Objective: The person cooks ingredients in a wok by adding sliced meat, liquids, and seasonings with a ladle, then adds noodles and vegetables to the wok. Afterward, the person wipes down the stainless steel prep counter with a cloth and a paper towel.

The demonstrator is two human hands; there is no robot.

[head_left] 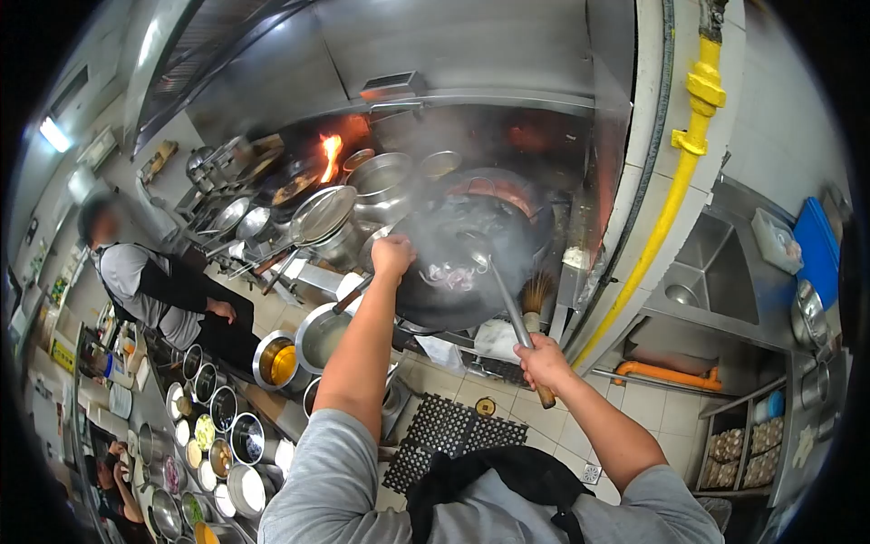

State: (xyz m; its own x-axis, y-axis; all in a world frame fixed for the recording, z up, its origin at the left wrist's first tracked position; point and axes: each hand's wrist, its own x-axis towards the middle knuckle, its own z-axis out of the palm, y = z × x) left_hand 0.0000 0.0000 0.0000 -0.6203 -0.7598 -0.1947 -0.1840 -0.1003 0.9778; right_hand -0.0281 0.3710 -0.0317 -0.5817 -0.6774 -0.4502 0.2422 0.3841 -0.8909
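Near to far: the right hand (545, 364), right of centre, wraps its fingers around the wooden handle of a ladle (509, 304), whose long axis slants up-left into the wok (435, 308) at centre. Pale strips (453, 276) lie in the wok, up-left of those fingers; the left hand (393, 257), nearer them, curls its fingers at the wok's left side, grip unclear. Upper left, a flame (331, 156) rises.
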